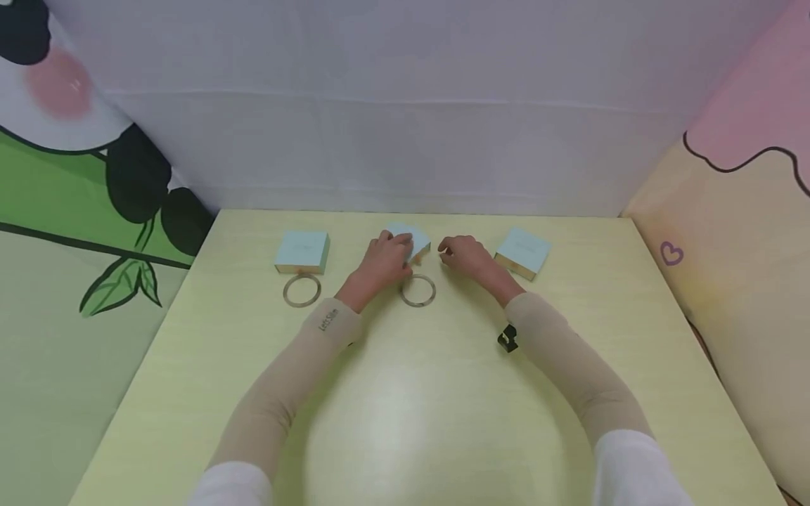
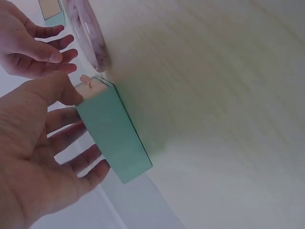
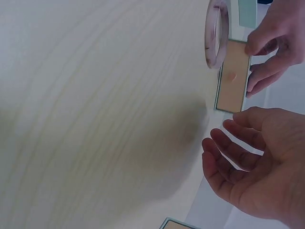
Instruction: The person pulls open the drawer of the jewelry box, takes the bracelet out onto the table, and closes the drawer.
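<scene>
Left hand (image 1: 383, 261) pinches the middle box (image 1: 418, 240); right hand (image 1: 470, 258), loosely curled, holds nothing. Dragging the box nearer could knock the near ring (image 1: 418, 304).

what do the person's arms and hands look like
Close-fitting beige arm sleeves run up to white sleeves; the left beige one carries dark lettering, seemingly "Let's Slim". A small black piece shows beside the right one. Left hand and right hand are ungloved.

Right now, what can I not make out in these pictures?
Head view: part of the middle box, hidden by the left hand.
Head view: print on the left box, too small to read.
Right wrist view: most of the right box, cut off by the bottom edge.
</scene>
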Demonstrator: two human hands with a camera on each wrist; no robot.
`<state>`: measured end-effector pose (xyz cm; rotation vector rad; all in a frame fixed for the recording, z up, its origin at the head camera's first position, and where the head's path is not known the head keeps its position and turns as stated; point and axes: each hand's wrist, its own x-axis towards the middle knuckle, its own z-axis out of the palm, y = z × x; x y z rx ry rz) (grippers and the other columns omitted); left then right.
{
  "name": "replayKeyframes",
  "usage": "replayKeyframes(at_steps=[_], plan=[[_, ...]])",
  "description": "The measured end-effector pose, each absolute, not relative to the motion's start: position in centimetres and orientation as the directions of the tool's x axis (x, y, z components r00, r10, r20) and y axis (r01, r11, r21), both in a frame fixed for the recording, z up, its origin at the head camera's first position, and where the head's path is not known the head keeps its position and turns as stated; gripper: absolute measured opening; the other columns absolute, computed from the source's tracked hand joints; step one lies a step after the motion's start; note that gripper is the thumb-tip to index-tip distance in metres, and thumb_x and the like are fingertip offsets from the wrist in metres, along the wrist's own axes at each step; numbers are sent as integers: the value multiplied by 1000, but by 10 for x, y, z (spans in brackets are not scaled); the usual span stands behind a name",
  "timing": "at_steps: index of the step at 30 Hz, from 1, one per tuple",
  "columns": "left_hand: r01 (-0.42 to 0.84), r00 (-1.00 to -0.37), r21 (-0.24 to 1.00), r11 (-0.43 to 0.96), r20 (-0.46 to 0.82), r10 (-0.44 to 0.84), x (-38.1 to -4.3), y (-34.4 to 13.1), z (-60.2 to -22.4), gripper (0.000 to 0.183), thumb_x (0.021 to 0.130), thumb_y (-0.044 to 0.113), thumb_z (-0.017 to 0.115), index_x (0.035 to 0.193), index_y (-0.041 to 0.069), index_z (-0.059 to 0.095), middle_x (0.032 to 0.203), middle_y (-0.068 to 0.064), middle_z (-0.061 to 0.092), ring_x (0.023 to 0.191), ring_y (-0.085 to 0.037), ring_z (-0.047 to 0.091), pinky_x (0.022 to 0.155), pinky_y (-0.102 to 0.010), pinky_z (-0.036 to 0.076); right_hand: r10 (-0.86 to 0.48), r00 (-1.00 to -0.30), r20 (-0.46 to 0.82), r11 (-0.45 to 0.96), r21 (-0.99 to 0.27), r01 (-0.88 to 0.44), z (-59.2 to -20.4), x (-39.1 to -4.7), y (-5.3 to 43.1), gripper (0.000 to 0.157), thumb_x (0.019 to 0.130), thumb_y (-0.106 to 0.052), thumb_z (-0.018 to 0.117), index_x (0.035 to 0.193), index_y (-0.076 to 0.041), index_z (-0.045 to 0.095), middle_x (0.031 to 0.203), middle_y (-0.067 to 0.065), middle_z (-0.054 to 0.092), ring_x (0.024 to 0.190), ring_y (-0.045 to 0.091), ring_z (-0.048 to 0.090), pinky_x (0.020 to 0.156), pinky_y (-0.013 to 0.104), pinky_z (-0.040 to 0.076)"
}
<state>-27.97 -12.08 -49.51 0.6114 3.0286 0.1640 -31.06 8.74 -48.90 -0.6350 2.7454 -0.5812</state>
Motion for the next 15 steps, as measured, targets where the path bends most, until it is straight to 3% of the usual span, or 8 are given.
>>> replayKeyframes(at_steps=[4,7,15], plan=[[509,-856,192,839,13,516,-281,-124,-496,32,94,8,72,125,-2,66,150,-15,52,134,-40,48,111,-48,43,-450,-877,-167,831,-437,-344,-494,-313,92,33,103,-16,52,130,-2,66,122,18,69,113,32,65,95,46,53],[556,-822,255,791,26,570,-281,-127,-498,27,94,4,71,118,-6,64,146,-20,53,139,-39,45,119,-44,34,-453,-875,-169,831,-435,-346,-498,-315,95,33,102,-14,52,129,-2,67,122,17,70,113,31,65,94,46,53],[533,-839,140,835,-41,543,-278,-120,-500,52,96,29,73,131,-4,52,149,-22,44,139,-40,41,121,-45,29,-466,-867,-176,824,-444,-352,-497,-313,95,33,101,-12,51,128,0,67,122,18,70,111,31,65,92,44,54]])
